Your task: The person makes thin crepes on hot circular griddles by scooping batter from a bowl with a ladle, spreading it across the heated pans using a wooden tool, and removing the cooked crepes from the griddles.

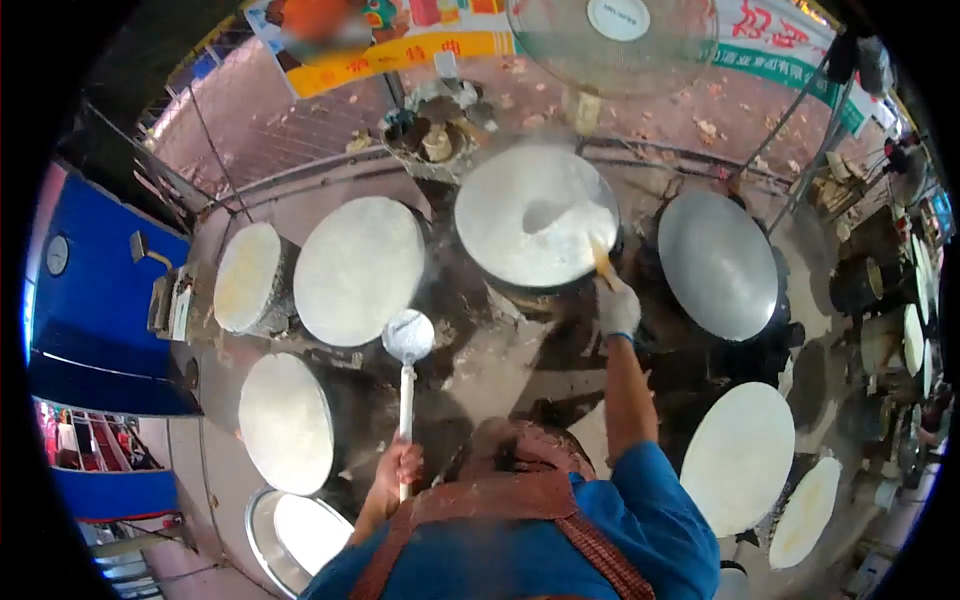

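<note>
My left hand [399, 465] is wrapped round the white handle of a ladle [408, 337], whose round bowl is coated in white batter. My right hand [618, 306], in a pale glove, is closed on a wooden spreader [601, 256] at the right edge of the round griddle [530, 210] ahead. White batter covers most of that griddle, with a darker bare patch near its middle. The ladle bowl hangs by the lower right edge of a batter-covered griddle [359, 270] on the left. A bare grey griddle [717, 265] stands to the right of my right hand.
More white-covered griddles stand at the lower left [286, 423] and lower right [738, 458]. A metal basin [262, 530] of white batter is near my left arm. A fan [613, 45] and a wire fence [200, 135] stand beyond the griddles.
</note>
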`<state>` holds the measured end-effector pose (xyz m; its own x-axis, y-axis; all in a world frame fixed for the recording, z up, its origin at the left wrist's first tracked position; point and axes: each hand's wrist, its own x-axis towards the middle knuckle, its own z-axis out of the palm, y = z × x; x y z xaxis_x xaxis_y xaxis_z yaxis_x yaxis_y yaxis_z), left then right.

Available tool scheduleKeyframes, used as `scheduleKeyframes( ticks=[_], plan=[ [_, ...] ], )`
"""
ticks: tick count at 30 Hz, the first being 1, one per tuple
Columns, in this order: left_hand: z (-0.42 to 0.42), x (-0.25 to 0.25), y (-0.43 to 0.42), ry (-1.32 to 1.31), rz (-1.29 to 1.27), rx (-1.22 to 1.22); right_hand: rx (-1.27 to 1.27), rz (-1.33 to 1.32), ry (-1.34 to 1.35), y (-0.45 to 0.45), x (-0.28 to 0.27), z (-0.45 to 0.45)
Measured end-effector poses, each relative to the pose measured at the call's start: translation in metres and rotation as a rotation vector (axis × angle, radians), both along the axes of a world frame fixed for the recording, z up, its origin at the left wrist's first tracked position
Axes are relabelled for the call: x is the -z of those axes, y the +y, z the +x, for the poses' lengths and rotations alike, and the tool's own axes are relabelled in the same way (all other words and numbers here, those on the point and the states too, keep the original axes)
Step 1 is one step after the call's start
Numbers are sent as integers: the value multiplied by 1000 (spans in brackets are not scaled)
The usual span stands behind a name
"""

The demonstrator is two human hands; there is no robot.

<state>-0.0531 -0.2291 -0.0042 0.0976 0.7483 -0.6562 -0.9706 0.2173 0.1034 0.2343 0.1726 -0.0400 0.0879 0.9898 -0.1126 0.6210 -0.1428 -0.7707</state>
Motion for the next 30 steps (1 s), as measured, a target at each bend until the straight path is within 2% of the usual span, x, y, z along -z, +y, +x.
scheduleKeyframes(
  ticks=[2,4,5,7,9,10,11,12,14,16,18,19,20,21,22,23,24,26,28,29,30],
  plan=[
    [11,2,9,-7,-67,6,-295,241,-228,-23,15,-11],
    [18,-6,36,90,-19,80,-461,90,-466,-71,37,18],
    [25,-12,41,88,-45,73,-262,21,-95,-79,103,45],
    [34,-8,51,98,-50,57,-210,357,-168,-50,68,70],
    [42,-10,55,115,-95,43,-73,8,-138,23,23,49],
    [46,-11,61,133,-128,32,-37,-17,-21,63,5,34],
    [50,-13,66,148,-160,19,-112,14,-178,106,2,20],
    [54,-15,66,164,-200,1,-171,47,133,136,0,16],
    [49,-11,50,105,-241,-13,-193,116,489,154,-6,16],
    [49,-7,36,39,-215,-94,-106,65,766,119,-9,24],
    [54,-23,49,253,-136,21,72,-21,918,80,58,1],
    [49,-19,53,221,-74,48,-60,-79,762,59,59,-9],
    [41,-14,63,183,-163,18,-187,-136,608,44,53,-20],
    [36,-9,64,136,-272,-14,-296,-91,369,34,22,-20],
    [36,-10,59,86,-397,-50,-320,-45,335,36,28,-3],
    [34,-22,61,216,-199,57,-132,-196,608,28,8,15],
    [27,-23,54,240,-200,30,66,-314,887,32,-17,26],
    [26,-23,36,270,-203,-24,122,-315,1147,14,6,28],
    [18,-20,41,145,-96,-38,152,-401,915,-10,56,10],
    [8,-8,39,76,-88,-52,-126,71,650,-23,102,-2],
    [3,1,37,11,-84,-70,67,-250,869,-38,96,-17]
  ],
)
